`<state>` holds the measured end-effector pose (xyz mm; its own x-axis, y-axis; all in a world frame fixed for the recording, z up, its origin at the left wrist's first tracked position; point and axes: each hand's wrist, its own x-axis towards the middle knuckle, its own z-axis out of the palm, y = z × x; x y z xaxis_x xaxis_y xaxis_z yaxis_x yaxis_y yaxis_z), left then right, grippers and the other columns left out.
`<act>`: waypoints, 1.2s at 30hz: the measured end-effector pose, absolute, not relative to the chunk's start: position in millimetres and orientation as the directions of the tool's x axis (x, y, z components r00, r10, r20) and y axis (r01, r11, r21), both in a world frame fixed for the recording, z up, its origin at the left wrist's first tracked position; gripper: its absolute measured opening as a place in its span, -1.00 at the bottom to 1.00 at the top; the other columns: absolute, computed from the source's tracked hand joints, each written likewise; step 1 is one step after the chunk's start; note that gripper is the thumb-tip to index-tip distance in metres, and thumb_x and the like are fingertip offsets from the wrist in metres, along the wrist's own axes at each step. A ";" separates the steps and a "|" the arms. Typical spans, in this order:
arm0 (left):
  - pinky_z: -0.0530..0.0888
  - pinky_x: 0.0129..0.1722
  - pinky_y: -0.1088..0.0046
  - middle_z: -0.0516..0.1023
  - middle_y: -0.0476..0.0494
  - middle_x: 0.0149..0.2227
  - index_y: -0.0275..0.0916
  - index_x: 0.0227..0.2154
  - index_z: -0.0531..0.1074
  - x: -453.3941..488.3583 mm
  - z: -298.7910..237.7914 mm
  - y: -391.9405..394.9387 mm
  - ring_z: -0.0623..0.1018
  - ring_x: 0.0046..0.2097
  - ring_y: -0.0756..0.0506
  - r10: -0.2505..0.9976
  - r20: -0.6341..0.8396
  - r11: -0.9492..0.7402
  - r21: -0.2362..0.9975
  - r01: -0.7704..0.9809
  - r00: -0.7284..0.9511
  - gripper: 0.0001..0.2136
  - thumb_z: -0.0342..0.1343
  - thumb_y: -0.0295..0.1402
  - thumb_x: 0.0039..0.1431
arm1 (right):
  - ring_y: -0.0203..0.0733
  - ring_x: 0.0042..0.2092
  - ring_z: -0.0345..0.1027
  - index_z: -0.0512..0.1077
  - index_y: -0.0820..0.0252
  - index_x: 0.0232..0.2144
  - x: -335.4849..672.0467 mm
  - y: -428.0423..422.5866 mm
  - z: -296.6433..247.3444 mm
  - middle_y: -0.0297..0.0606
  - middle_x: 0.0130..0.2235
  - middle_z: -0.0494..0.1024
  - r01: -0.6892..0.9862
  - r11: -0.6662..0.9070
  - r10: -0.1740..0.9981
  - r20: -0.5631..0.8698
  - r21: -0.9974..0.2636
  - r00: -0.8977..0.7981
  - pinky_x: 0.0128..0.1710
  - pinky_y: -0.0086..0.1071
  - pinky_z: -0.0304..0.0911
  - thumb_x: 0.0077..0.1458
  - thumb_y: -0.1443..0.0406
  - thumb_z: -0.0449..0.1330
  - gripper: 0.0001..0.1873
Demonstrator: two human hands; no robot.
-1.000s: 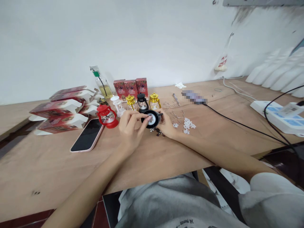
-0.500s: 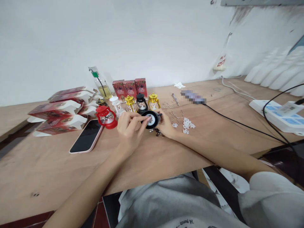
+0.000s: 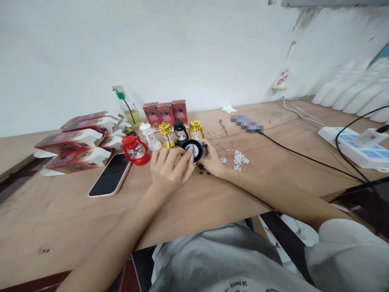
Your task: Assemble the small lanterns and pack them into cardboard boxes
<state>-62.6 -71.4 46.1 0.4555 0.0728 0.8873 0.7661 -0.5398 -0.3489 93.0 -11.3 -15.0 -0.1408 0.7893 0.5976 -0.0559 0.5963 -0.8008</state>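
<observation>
A small black lantern (image 3: 198,157) is tipped so that its round open base, with a white inner disc, faces me. My right hand (image 3: 213,159) grips it from the right side, fingers wrapped behind. The fingers of my left hand (image 3: 170,167) are curled, thumb and fingertips together at the base's opening. Anything small between them is too hidden to make out. Just below the lantern lie several small dark round pieces (image 3: 203,170). Behind my hands stand a white lantern (image 3: 151,138), a gold lantern (image 3: 167,136), another black lantern (image 3: 180,132) and a second gold lantern (image 3: 196,129).
At left are a red lantern (image 3: 135,151), a phone (image 3: 109,177) and open red boxes (image 3: 73,140). Red cartons (image 3: 165,114) and a bottle (image 3: 131,109) stand behind. White clips (image 3: 240,159), bent wires (image 3: 224,149), a screwdriver-like tool (image 3: 224,126) and a power strip (image 3: 355,148) lie right.
My left hand has rolled and lowered slightly, its fingers more curled at the lantern's base. The lantern has tilted a little; my right hand keeps its hold.
</observation>
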 end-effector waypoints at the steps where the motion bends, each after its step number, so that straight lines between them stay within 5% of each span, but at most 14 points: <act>1: 0.13 -0.41 0.35 0.50 -0.11 -0.41 -0.18 -0.21 0.46 -62.1 46.4 -72.1 0.38 -0.39 -0.08 0.071 0.885 -0.544 -0.353 0.761 0.461 -0.80 0.14 -0.45 0.06 | -0.16 -0.11 0.33 0.29 0.11 -0.30 92.9 -11.0 -15.6 -0.30 -0.21 0.43 -0.063 0.593 0.791 0.596 -0.803 -0.138 -0.07 -0.26 0.24 -0.12 0.16 0.32 -0.64; 22: 0.24 -0.37 0.35 0.47 -0.17 -0.35 -0.23 -0.28 0.44 -56.0 39.8 -73.6 0.41 -0.34 -0.11 0.253 0.904 -0.589 -0.139 0.796 0.345 -0.85 0.09 -0.41 0.06 | -0.11 -0.08 0.31 0.30 0.11 -0.32 93.3 -9.6 -17.5 -0.30 -0.20 0.44 -0.042 0.570 0.815 0.571 -0.821 -0.097 -0.04 -0.21 0.22 -0.17 0.25 0.33 -0.66; 36: 0.16 -0.35 0.34 0.48 -0.19 -0.33 -0.22 -0.03 0.40 -59.7 32.2 -69.0 0.42 -0.31 -0.12 0.157 0.856 -0.489 -0.366 0.792 0.493 -0.63 0.15 -0.26 0.08 | -0.17 -0.16 0.34 0.30 0.14 -0.32 91.9 -8.3 -16.4 -0.34 -0.26 0.44 -0.083 0.532 0.842 0.537 -0.843 -0.047 -0.05 -0.22 0.24 -0.24 0.34 0.26 -0.66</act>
